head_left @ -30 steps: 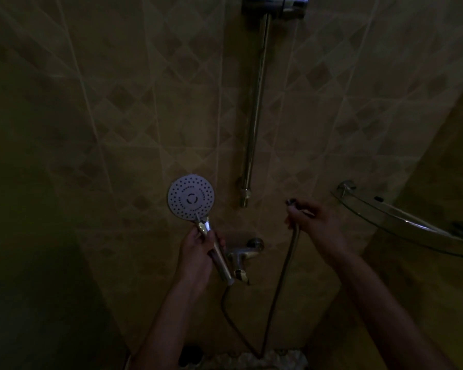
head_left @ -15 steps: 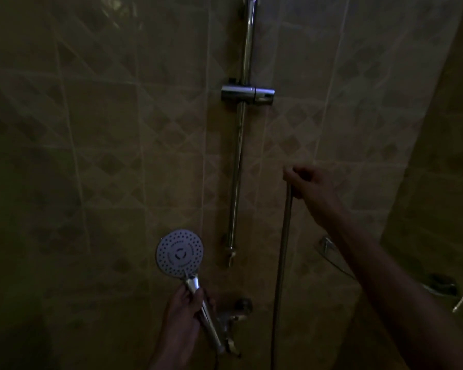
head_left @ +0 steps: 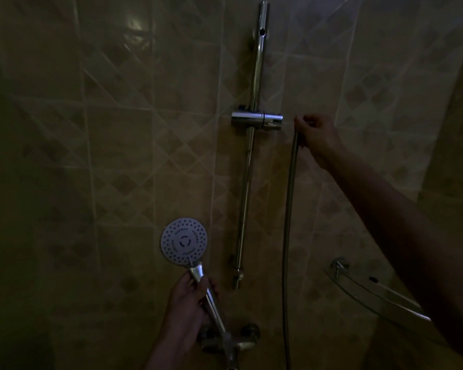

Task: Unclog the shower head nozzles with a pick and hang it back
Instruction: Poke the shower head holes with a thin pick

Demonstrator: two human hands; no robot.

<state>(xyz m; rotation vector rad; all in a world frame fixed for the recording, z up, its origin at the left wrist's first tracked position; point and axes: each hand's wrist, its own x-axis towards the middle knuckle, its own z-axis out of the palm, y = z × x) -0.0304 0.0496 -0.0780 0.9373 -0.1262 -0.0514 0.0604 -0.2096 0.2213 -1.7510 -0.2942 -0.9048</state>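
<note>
Head view: one rail [head_left: 252, 161] on tiled wall, one bracket [head_left: 256, 120] clamped partway up. One shower head [head_left: 184, 241] low and left of rail, face outward, handle gripped in curled left hand [head_left: 188, 300]. One hose [head_left: 289, 209] hanging right of rail, pinched at top by right hand [head_left: 316, 134], just beside bracket. One tap [head_left: 230, 339] below rail; one shelf [head_left: 372, 292] lower right. No pick seen.

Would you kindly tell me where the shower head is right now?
Lower centre-left of the head view: the left hand grips the shower head by its handle, left of the rail.
</note>
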